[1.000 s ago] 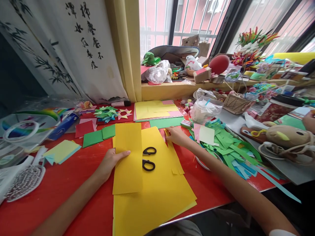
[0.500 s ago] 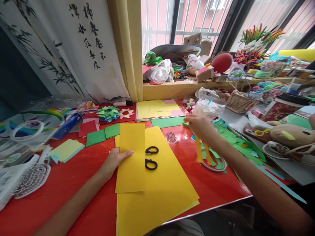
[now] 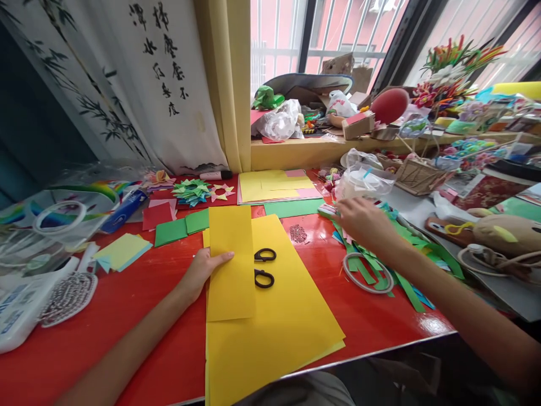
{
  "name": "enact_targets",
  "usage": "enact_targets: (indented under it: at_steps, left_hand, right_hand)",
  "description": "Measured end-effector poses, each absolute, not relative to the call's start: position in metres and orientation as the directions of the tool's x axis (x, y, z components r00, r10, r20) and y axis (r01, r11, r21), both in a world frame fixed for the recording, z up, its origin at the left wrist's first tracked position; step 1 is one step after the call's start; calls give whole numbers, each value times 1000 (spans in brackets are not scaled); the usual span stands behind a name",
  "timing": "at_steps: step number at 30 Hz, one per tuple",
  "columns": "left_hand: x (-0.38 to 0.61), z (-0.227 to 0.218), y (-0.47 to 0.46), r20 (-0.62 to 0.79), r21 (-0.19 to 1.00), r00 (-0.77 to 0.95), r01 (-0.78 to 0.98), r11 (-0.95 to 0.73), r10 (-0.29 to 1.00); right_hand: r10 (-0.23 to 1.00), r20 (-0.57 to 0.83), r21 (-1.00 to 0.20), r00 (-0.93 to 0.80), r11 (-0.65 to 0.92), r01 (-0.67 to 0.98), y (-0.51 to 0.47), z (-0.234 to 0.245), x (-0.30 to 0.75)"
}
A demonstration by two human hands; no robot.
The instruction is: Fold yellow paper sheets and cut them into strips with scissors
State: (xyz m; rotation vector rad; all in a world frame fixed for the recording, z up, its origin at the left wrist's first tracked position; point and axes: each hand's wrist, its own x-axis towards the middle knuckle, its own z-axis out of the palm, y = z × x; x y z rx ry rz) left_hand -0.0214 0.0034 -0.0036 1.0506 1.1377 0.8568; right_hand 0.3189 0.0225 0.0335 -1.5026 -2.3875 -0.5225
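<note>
Head view, dial: centred on the large yellow sheet (image 3: 281, 338), 12 toward the window.
Left hand (image 3: 202, 276): at 10, gripping the 9 o'clock edge of the yellow rectangle (image 3: 231, 231), thumb on top, fingers hidden beneath.
Yellow rectangle: over the sheet's upper part, toward 10.
Scissors (image 3: 264, 286): black loops poke out toward 3 from the rectangle, which covers the rest.
Right hand (image 3: 366, 225): between 1 and 2, palm down above the green strips (image 3: 448, 256); fingers bent, but their tips are blurred and I cannot tell whether they hold anything.
In the way: the right hand and forearm block part of the green strips; a pale ring (image 3: 367, 290) lies just below them, strips showing inside it.
Toward 12: yellow paper stack (image 3: 274, 189), with a green strip along its near edge.
Toward 1: bag-wrapped cup (image 3: 363, 183), near the right hand.
Between 10 and 11: green squares (image 3: 171, 232), near the rectangle.
Toward 11: paper star ring (image 3: 192, 192).
Toward 9: white brush (image 3: 70, 296), on the red table (image 3: 127, 296).
</note>
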Motion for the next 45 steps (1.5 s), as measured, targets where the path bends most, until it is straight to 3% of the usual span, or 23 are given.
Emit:
enact_targets:
  at_steps: [2,5,7,13,18,24,25,26,28,31,35,41,43,45]
  left_hand:
    - [-21,-4,4,-275,956,205,-44,289,939]
    - [-21,-4,5,-246,961,168,-84,262,955]
    - [-21,-5,5,-233,963,157,-100,250,960]
    - [-22,-7,3,-235,964,242,-66,257,942]
    - [-23,-7,3,-254,959,326,-39,281,911]
    - [-25,-7,4,-268,955,343,-24,294,900]
    - [-25,-6,3,-273,955,350,-15,297,896]
    - [-25,-6,3,-283,953,363,0,304,888]
    - [-22,-5,0,-319,942,417,42,333,851]
    - [-15,-5,-6,-336,940,442,101,326,832]
    - [-1,-11,-10,-184,983,342,60,174,922]
    - [-2,-19,-4,-115,993,287,70,99,951]
    - [-11,-18,1,-79,985,213,168,43,974]
    - [-22,-17,8,-39,923,109,385,-6,993]
  right_hand:
    - [731,334,84,-594,605,792,9,25,271]
    - [610,282,-55,-740,781,623,-1,4,208]
    - [568,247,-39,-785,816,577,2,-8,182]
    - [643,220,-95,-734,763,640,51,-18,171]
    - [741,274,-225,-613,669,708,90,-16,171]
    - [825,277,-526,-493,560,641,61,-9,178]
    - [824,247,-605,-510,542,583,49,-9,180]
    - [825,160,-816,-542,420,398,38,-9,182]
    - [792,44,-984,-609,140,111,18,-8,186]
    - [825,-62,-996,-562,-88,-18,1,-8,193]
    - [890,-160,-985,-427,-171,12,-1,-10,202]
    - [937,-127,-981,-326,-69,182,9,-20,217]
    - [966,-47,-964,-252,23,266,13,-16,225]
    - [978,23,-936,-206,93,340,17,-5,235]
